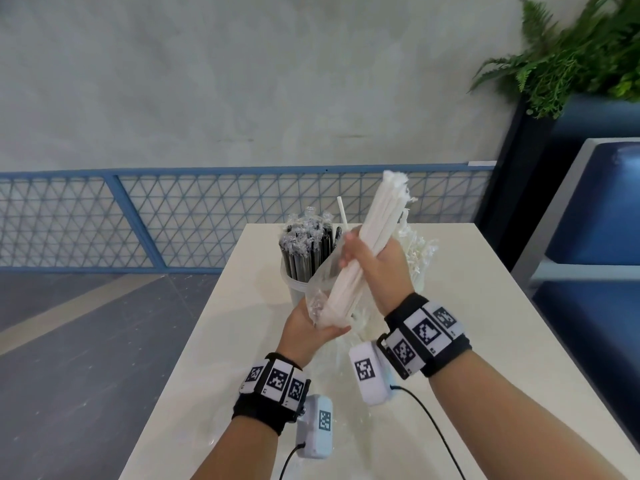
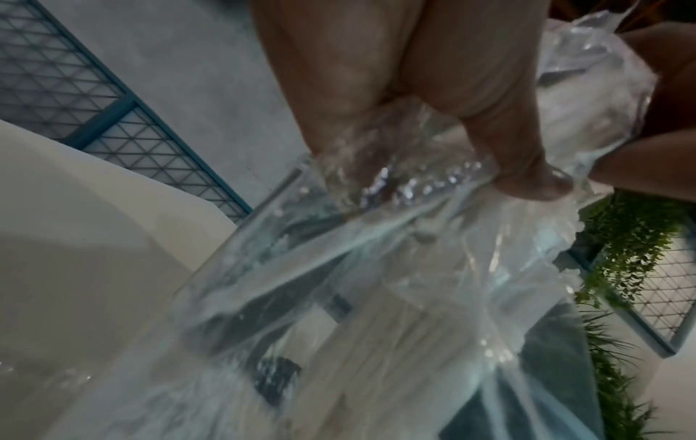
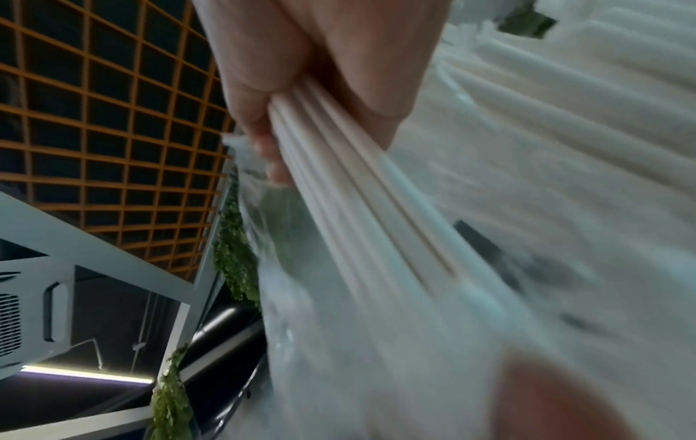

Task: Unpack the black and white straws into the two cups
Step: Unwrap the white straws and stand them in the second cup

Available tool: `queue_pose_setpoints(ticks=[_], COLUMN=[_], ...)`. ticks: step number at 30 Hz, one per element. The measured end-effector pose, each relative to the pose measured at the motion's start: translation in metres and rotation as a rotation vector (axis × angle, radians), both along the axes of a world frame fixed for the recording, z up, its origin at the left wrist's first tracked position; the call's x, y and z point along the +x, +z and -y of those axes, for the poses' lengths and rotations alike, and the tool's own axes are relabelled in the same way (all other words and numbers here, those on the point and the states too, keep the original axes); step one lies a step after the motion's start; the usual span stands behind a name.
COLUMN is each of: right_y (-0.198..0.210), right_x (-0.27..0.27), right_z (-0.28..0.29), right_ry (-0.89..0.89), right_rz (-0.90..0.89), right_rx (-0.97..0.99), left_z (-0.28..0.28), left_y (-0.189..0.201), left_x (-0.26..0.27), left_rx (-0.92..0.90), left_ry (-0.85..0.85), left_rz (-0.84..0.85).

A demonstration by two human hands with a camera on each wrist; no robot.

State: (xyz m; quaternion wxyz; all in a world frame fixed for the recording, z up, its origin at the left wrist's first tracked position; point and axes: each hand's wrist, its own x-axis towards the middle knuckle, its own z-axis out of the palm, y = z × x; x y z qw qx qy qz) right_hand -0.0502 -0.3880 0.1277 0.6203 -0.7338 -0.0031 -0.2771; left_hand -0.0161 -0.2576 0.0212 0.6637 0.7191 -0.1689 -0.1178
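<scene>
My right hand (image 1: pixel 370 258) grips a thick bundle of white straws (image 1: pixel 372 233) around its middle, tilted up to the right. The bundle's lower end sits inside a clear plastic bag (image 1: pixel 323 289), and my left hand (image 1: pixel 313 327) holds that bag from below. In the right wrist view my fingers (image 3: pixel 263 98) wrap the white straws (image 3: pixel 361 214). In the left wrist view my fingers (image 2: pixel 527 175) pinch the crinkled clear bag (image 2: pixel 339 282). A cup (image 1: pixel 292 285) packed with wrapped black straws (image 1: pixel 306 247) stands behind my hands. A second cup of white straws (image 1: pixel 417 254) is mostly hidden behind my right hand.
Everything stands on a white table (image 1: pixel 467 306) whose left edge runs diagonally beside me. Another clear wrapper (image 1: pixel 346 362) lies on the table under my wrists. A blue mesh railing (image 1: pixel 138 216) runs behind, with a blue seat (image 1: pixel 595 244) and a green plant (image 1: pixel 581 53) at right.
</scene>
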Motion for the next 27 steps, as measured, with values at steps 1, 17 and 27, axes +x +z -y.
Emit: queue_pose_setpoints(ticks=[1,17,27], right_y=[0.008,0.037,0.036], right_x=[0.001,0.020,0.021], right_z=[0.002,0.054,0.050], right_ry=[-0.052,-0.452,-0.472], right_rz=[0.050,0.232,0.214], right_rx=[-0.014,0.041,0.267], left_z=[-0.001,-0.024,-0.018], left_y=[0.000,-0.019,-0.013], left_x=[0.000,0.011,0.011], left_rx=[-0.010,-0.126,-0.060], left_ry=[0.010,0.264,0.264], left_rz=[0.000,-0.019,-0.013])
